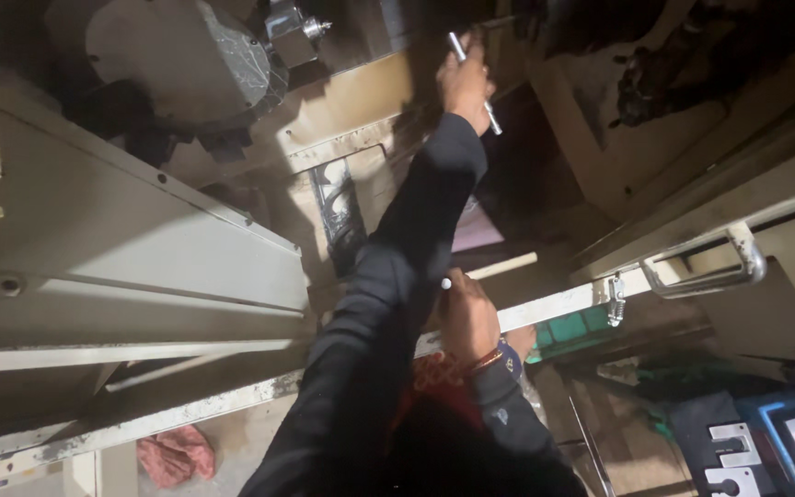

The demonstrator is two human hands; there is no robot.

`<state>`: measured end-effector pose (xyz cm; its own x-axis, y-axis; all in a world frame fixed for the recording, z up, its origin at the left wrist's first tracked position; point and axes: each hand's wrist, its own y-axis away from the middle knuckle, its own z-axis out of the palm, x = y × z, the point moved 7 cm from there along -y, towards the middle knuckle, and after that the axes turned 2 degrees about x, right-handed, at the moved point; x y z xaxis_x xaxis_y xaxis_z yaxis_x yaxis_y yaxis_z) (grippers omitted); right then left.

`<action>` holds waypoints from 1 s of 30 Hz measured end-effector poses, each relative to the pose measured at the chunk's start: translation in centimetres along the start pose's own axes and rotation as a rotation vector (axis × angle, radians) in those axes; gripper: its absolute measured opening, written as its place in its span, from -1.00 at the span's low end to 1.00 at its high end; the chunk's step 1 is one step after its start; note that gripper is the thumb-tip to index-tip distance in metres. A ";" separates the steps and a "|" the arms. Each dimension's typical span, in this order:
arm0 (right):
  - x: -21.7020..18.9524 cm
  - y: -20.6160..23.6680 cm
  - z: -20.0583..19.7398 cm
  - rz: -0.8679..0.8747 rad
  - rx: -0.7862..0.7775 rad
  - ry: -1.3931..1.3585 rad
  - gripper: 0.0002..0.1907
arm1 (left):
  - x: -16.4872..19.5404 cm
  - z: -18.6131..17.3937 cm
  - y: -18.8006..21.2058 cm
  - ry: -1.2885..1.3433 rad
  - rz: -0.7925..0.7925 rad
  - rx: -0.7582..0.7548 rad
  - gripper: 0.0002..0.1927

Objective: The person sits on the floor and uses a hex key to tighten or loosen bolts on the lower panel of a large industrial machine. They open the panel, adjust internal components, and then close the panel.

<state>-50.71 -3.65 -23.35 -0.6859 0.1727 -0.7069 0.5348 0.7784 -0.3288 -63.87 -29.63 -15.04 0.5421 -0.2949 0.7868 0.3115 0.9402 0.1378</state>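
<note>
Both hands up: my left hand (465,81) fists a T-handle wrench (474,81) top centre; my right hand (467,317) clamps the white rail (563,306) mid-frame.

T-handle wrench (474,81): slim, silvery metal rod, crossbar tilted diagonally, gripped in left hand (464,81) raised up inside machine; both bar ends stick out beyond fist. Small white rod tip (446,284): pokes out above right hand (467,317), which rests low on pale metal rail (554,308).
</note>
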 end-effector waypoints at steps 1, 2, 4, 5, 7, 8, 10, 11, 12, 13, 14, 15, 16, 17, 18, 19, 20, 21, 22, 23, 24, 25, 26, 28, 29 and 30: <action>0.0 0.1 0.1 0.021 -0.021 0.005 -0.84 | 0.6 -0.6 0.1 -0.010 0.041 0.008 -0.73; 0.1 0.1 0.3 0.041 -0.043 0.010 -0.84 | 1.7 -1.4 0.3 0.086 0.072 -0.006 -0.70; 0.2 0.2 0.4 0.039 -0.043 0.044 -0.85 | 4.2 -3.5 1.0 0.280 0.135 -0.035 -0.65; 0.2 0.3 0.5 0.015 -0.020 0.070 -0.84 | 4.7 -5.2 1.3 0.330 0.036 0.015 -0.66; 0.3 0.3 0.7 -0.015 0.016 0.107 -0.81 | 5.0 -9.9 3.0 0.436 -0.156 0.128 -0.65; 0.4 0.3 0.9 -0.017 0.025 0.115 -0.82 | 5.3 -11.7 3.9 0.398 -0.178 0.073 -0.66; 0.6 0.5 1.2 -0.025 0.062 0.109 -0.79 | 4.6 -15.8 5.9 0.320 -0.229 -0.031 -0.67; 0.7 0.6 1.2 -0.036 0.094 0.098 -0.74 | 4.3 -17.8 7.0 0.185 -0.166 -0.118 -0.67; 0.7 0.6 1.3 -0.045 0.097 0.083 -0.75 | 3.9 -19.8 8.4 0.048 -0.104 -0.207 -0.66; 0.7 0.7 1.2 -0.054 0.102 0.074 -0.75 | 3.2 -21.5 10.1 -0.086 -0.044 -0.297 -0.64; 0.6 0.7 1.0 -0.069 0.110 0.063 -0.74 | 4.1 -22.7 12.4 -0.900 0.404 -0.347 -0.63; 0.7 0.6 1.1 -0.032 0.070 0.040 -0.65 | 3.9 -23.2 15.3 -1.715 0.868 -0.351 -0.53; 0.8 0.3 0.9 0.003 0.033 0.020 -0.55 | 3.6 -24.9 17.3 -1.691 0.881 -0.367 -0.55; 0.7 -0.2 0.8 0.039 -0.005 0.003 -0.44 | 3.3 -26.4 19.7 -1.665 0.890 -0.384 -0.56; 0.4 -0.9 0.3 0.043 -0.010 -0.063 -0.27 | 3.2 -27.7 22.3 -1.643 0.897 -0.400 -0.57; -0.1 -1.8 -0.3 0.047 -0.017 -0.129 -0.09 | 3.3 -28.5 24.6 -1.621 0.904 -0.414 -0.58; -1.2 -3.5 -0.9 -0.042 -0.010 -0.110 -0.11 | 3.1 -30.1 25.1 -1.493 0.605 -0.337 -0.62; -2.3 -5.5 -1.4 -0.130 -0.005 -0.092 -0.13 | 2.6 -31.7 25.8 -1.345 0.316 -0.260 -0.65; -4.2 -7.2 -2.2 -0.349 0.081 -0.028 -0.11 | 3.2 -31.1 26.9 -1.436 0.423 -0.268 -0.67; -5.9 -9.1 -3.0 -0.569 0.165 0.039 -0.07 | 3.6 -30.4 27.8 -1.521 0.530 -0.277 -0.70; -6.0 -12.0 -1.7 -0.522 0.071 0.321 -0.07 | 3.9 -29.5 28.4 -1.606 0.639 -0.283 -0.72; -5.6 -15.1 -0.6 -0.467 -0.022 0.599 -0.06 | 4.0 -29.2 28.3 -1.597 0.609 -0.290 -0.74; -6.4 -17.5 -0.4 -0.612 0.041 0.673 -0.10 | 4.1 -28.8 28.2 -1.591 0.577 -0.300 -0.75; -6.7 -21.9 0.0 -0.835 0.160 0.804 -0.24 | 4.2 -28.4 27.8 -1.576 0.525 -0.317 -0.75; -6.6 -23.9 0.2 -0.914 0.216 0.864 -0.32 | 4.3 -28.4 27.7 -1.566 0.509 -0.323 -0.74; -6.1 -25.2 0.5 -0.990 0.269 0.925 -0.40 | 4.3 -28.3 27.6 -1.555 0.487 -0.331 -0.73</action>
<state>-59.74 -24.64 -11.03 -0.8508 0.0376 0.5242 -0.3575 0.6897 -0.6297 -30.85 -9.73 -24.92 -0.5496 0.6273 0.5518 0.6089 0.7530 -0.2495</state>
